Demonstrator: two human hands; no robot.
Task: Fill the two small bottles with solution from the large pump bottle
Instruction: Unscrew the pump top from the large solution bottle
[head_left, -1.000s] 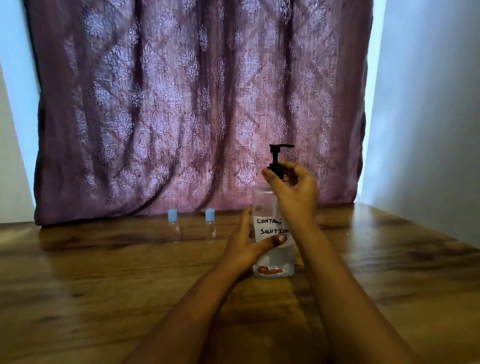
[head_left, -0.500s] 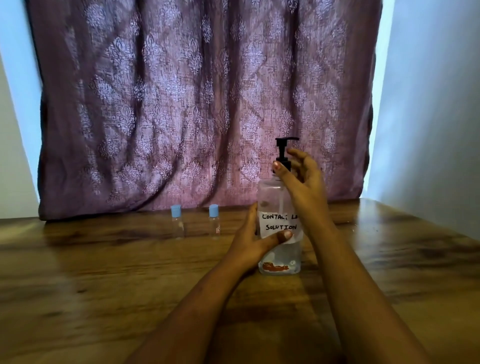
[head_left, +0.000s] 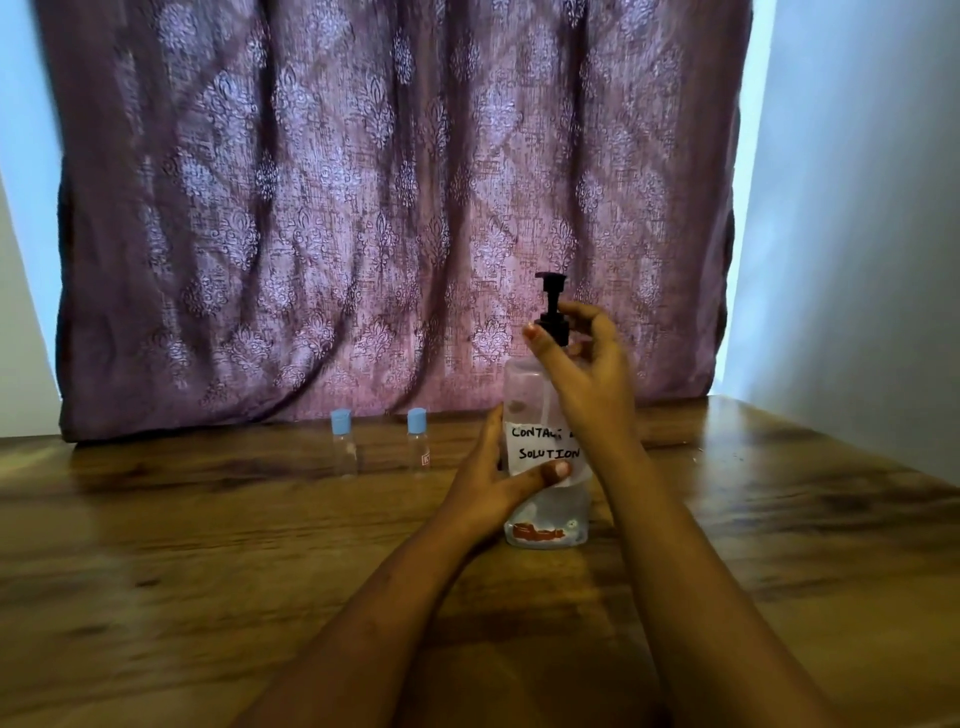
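A large clear pump bottle (head_left: 545, 514) with a white handwritten label and a black pump head (head_left: 551, 301) stands upright on the wooden table (head_left: 208, 571). My left hand (head_left: 493, 483) wraps the bottle's lower body, thumb across the label. My right hand (head_left: 587, 374) is closed around the black collar of the pump at the bottle's neck. Two small clear bottles with blue caps stand to the left, apart from my hands: the left small bottle (head_left: 343, 447) and the right small bottle (head_left: 418, 444), both capped.
A purple patterned curtain (head_left: 363, 208) hangs just behind the bottles along the table's far edge. A pale wall (head_left: 857, 208) runs along the right side of the table.
The pump nozzle has turned from pointing right to facing roughly toward or away from me, with my right hand's fingers shifting around the collar. My left hand stays on the bottle.
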